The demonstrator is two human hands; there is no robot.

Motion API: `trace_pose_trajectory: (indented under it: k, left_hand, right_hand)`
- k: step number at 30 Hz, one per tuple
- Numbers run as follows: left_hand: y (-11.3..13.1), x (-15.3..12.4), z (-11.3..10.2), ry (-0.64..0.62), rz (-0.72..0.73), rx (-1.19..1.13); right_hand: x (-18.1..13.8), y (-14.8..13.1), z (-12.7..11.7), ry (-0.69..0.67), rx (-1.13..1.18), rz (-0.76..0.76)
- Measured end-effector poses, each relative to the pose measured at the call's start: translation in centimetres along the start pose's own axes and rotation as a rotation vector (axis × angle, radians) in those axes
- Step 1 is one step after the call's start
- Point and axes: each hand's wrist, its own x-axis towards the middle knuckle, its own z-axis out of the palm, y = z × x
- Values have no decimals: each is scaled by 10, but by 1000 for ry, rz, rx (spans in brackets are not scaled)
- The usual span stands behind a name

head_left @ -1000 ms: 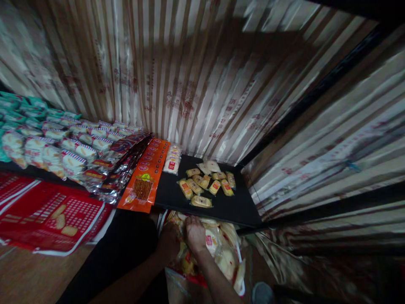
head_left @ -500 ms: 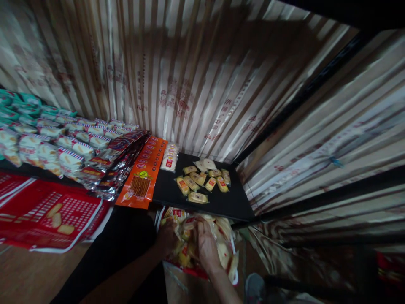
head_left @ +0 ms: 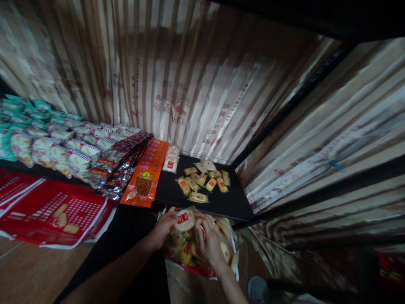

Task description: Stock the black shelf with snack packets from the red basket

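Note:
My left hand (head_left: 164, 230) pinches a small white wrapped snack (head_left: 184, 220) with a red label, held above a red-edged bag (head_left: 193, 272) full of wrapped snacks. My right hand (head_left: 207, 240) is beside it over the bag, fingers curled, near the snack's right end; what lies in them is hidden. Yellow-wrapped snacks (head_left: 185, 253) fill the bag's middle, with pale flat ones (head_left: 226, 251) at its right. Beyond my hands, several yellow wrapped snacks (head_left: 198, 197) and a few white ones (head_left: 207, 165) lie on a black shelf (head_left: 171, 190).
Left on the shelf are a row of white snacks (head_left: 171, 159), an orange packet (head_left: 145, 173), dark shiny packets (head_left: 118, 162), and many white and green packs (head_left: 50, 143). A red bag (head_left: 57, 211) hangs below. Black bars (head_left: 294, 93) and printed sheeting (head_left: 190, 97) enclose the back and right.
My left hand has come up out of the bag's contents with the white wrapped snack. My right hand has shifted slightly and its fingers have curled.

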Motion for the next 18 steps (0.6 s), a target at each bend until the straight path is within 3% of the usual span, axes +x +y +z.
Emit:
trace_pose_trajectory:
  k: [2, 5, 9, 13, 18]
  left_hand:
    - [10, -6, 0, 13, 12, -77]
    - [24, -11, 2, 51, 48, -167]
    - [37, -14, 8, 85, 78, -241]
    - [42, -11, 12, 134, 91, -215]
    - [51, 4, 6, 286, 129, 71]
  right_hand:
    - [4, 1, 7, 104, 36, 74]
    - [9, 1, 23, 293, 235, 333]
    - [21, -6, 44, 242, 703, 668]
    - [41, -11, 57, 236, 854, 694]
    - [77, -5, 67, 221, 805, 627]
